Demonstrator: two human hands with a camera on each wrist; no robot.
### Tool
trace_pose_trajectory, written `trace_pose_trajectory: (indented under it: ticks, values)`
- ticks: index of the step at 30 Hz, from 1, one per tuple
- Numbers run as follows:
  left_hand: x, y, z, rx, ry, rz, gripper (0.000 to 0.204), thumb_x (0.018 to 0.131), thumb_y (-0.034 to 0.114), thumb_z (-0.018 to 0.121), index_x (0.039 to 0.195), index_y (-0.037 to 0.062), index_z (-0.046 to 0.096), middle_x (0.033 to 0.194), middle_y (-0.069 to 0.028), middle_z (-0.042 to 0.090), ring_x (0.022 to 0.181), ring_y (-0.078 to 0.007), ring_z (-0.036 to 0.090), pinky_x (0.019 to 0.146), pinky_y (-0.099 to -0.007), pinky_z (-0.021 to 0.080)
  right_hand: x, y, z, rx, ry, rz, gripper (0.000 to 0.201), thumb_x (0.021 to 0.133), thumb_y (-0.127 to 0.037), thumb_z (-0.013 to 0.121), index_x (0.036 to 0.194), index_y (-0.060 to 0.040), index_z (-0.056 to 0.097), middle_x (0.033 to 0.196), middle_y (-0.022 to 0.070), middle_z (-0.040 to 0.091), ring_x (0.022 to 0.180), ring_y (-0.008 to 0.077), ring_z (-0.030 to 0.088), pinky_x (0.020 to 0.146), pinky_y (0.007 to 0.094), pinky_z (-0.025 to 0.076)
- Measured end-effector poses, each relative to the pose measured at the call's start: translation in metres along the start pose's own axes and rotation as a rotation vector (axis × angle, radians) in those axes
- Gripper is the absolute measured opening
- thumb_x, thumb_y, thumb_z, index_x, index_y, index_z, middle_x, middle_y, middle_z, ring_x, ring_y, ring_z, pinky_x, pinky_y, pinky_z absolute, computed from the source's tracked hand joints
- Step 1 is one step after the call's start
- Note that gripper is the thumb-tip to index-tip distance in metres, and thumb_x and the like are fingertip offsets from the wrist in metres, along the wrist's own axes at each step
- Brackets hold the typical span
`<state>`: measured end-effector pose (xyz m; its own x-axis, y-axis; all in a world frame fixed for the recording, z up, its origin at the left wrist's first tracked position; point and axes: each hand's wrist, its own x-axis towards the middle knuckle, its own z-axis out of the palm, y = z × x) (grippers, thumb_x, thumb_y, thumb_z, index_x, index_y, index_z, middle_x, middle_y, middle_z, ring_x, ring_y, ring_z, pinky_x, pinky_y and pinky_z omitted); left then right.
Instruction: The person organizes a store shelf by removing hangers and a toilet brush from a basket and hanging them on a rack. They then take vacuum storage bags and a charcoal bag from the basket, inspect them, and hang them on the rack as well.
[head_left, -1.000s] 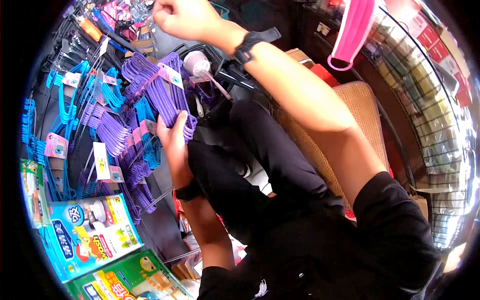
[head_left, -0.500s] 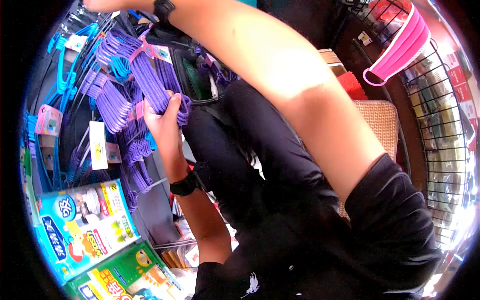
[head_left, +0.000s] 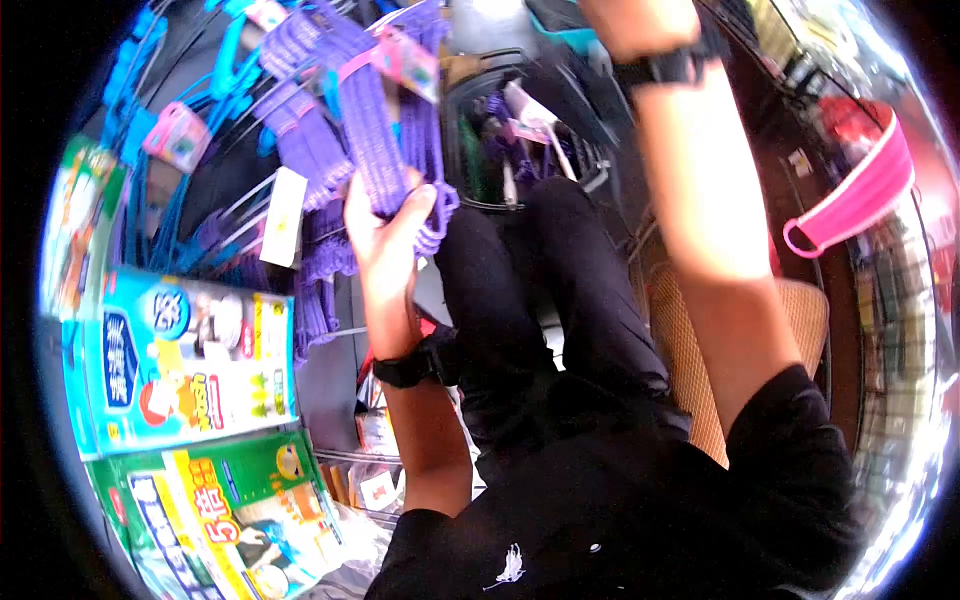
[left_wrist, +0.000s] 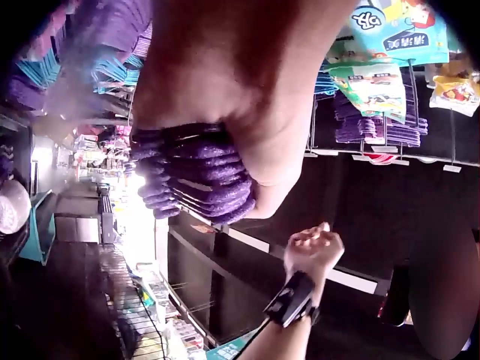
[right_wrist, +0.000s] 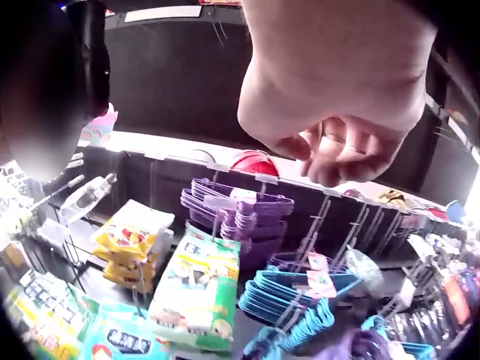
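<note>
In the head view, my left hand (head_left: 385, 245) grips a bundle of purple hangers (head_left: 370, 135) near its lower end, thumb on one side. A pink band and a card tag (head_left: 408, 62) are on the bundle. The left wrist view shows the stacked hanger edges (left_wrist: 206, 180) under the palm. My right hand (head_left: 640, 20) is raised at the top edge, partly cut off. Its fingers are curled with nothing visible in them in the right wrist view, where the hand (right_wrist: 330, 82) appears above a rack of blue hangers (right_wrist: 296, 300).
Packs, one blue (head_left: 190, 360) and one green (head_left: 220, 510), hang at the left. A dark basket (head_left: 480, 95) with purple items stands beyond the knees. A woven seat (head_left: 700, 370) is at the right. A pink mask (head_left: 860, 195) hangs near the wire rack.
The right arm swings up and left across the hangers, then back right. The head view has turned, shifting the scene rightward. My left hand keeps its grip on the purple hangers.
</note>
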<state>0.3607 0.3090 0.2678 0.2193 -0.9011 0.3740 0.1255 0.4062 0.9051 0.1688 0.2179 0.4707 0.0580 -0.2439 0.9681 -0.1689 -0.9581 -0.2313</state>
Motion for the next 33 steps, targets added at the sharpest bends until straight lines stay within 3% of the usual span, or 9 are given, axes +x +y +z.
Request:
trace_pose_trajectory:
  ticks: [4, 6, 8, 11, 15, 20, 24, 26, 33]
  values:
    - [0.004, 0.022, 0.011, -0.094, -0.1, 0.016, 0.022, 0.085, -0.007, 0.066, 0.103, 0.0014, 0.057, 0.088, -0.0028, 0.059, 0.078, -0.0109, 0.059, 0.071, -0.0265, 0.051, -0.072, 0.064, 0.004, -0.071, -0.249, 0.386, 0.028, 0.092, -0.019, 0.068, 0.11, 0.0019, 0.069, 0.103, 0.0143, 0.072, 0.09, 0.0153, 0.068, 0.072, 0.0261, 0.053]
    - [0.005, 0.028, 0.017, -0.103, -0.106, 0.005, 0.023, 0.084, -0.007, 0.066, 0.104, 0.0012, 0.056, 0.088, -0.0027, 0.059, 0.076, -0.0105, 0.059, 0.07, -0.0261, 0.051, -0.13, 0.088, 0.017, 0.12, -0.328, 0.673, 0.048, 0.092, -0.032, 0.07, 0.124, 0.0033, 0.062, 0.111, 0.0173, 0.071, 0.099, 0.0221, 0.069, 0.076, 0.0304, 0.056]
    - [0.007, 0.028, 0.022, -0.15, -0.105, -0.027, 0.023, 0.084, -0.006, 0.065, 0.103, 0.0014, 0.056, 0.086, -0.0021, 0.057, 0.07, -0.0094, 0.057, 0.064, -0.0237, 0.049, -0.154, 0.057, 0.025, 0.468, -0.278, 1.179, 0.063, 0.09, -0.038, 0.073, 0.134, 0.0016, 0.05, 0.106, 0.012, 0.07, 0.092, 0.0237, 0.07, 0.081, 0.0378, 0.059]
    - [0.014, 0.022, 0.018, -0.105, -0.168, 0.004, 0.02, 0.082, -0.003, 0.066, 0.099, 0.0019, 0.055, 0.085, -0.002, 0.057, 0.071, -0.0079, 0.055, 0.065, -0.022, 0.046, -0.176, 0.067, 0.041, 1.213, -0.322, 1.344, 0.049, 0.097, -0.032, 0.067, 0.132, -0.0031, 0.049, 0.115, 0.014, 0.068, 0.095, 0.0244, 0.071, 0.08, 0.0427, 0.061]
    - [0.023, 0.012, 0.014, -0.05, -0.177, -0.057, 0.052, 0.078, -0.007, 0.069, 0.128, -0.007, 0.053, 0.086, -0.0005, 0.058, 0.073, -0.007, 0.055, 0.069, -0.0225, 0.046, -0.184, 0.068, 0.075, 1.142, -0.154, 1.302, 0.019, 0.097, -0.016, 0.059, 0.11, -0.0017, 0.063, 0.096, 0.0084, 0.072, 0.076, 0.0159, 0.071, 0.068, 0.032, 0.061]
    - [0.051, -0.02, -0.006, 0.072, -0.212, -0.057, 0.058, 0.076, -0.012, 0.067, 0.132, -0.0032, 0.053, 0.107, -0.0062, 0.065, 0.098, -0.0137, 0.063, 0.088, -0.0282, 0.051, -0.204, 0.102, 0.111, 1.227, -0.079, 1.248, 0.013, 0.093, -0.005, 0.051, 0.094, 0.0049, 0.059, 0.079, 0.0105, 0.062, 0.059, 0.0202, 0.059, 0.055, 0.033, 0.048]
    - [0.069, -0.047, -0.018, 0.158, -0.115, -0.038, 0.064, 0.077, -0.012, 0.069, 0.138, -0.0014, 0.05, 0.117, -0.0077, 0.065, 0.107, -0.0146, 0.063, 0.096, -0.0321, 0.052, -0.219, 0.126, 0.138, 1.196, 0.055, 1.328, 0.017, 0.093, -0.006, 0.055, 0.107, 0.0006, 0.063, 0.088, 0.0062, 0.068, 0.074, 0.016, 0.066, 0.069, 0.0318, 0.054]
    - [0.075, -0.06, -0.02, 0.111, -0.078, -0.123, 0.065, 0.078, -0.012, 0.069, 0.139, -0.0006, 0.049, 0.117, -0.0066, 0.064, 0.106, -0.0135, 0.063, 0.095, -0.0311, 0.052, -0.23, 0.14, 0.151, 1.143, 0.147, 1.349, 0.012, 0.093, -0.006, 0.053, 0.098, 0.004, 0.059, 0.081, 0.0107, 0.064, 0.064, 0.0194, 0.063, 0.059, 0.034, 0.053]
    - [0.1, -0.106, -0.036, 0.399, -0.032, -0.098, 0.074, 0.08, -0.003, 0.075, 0.147, -0.0028, 0.042, 0.123, -0.0074, 0.06, 0.112, -0.013, 0.058, 0.099, -0.0302, 0.047, -0.265, 0.182, 0.171, 1.123, 0.145, 1.524, 0.019, 0.093, -0.004, 0.053, 0.108, 0.0035, 0.061, 0.092, 0.0114, 0.069, 0.078, 0.0221, 0.069, 0.071, 0.0357, 0.056]
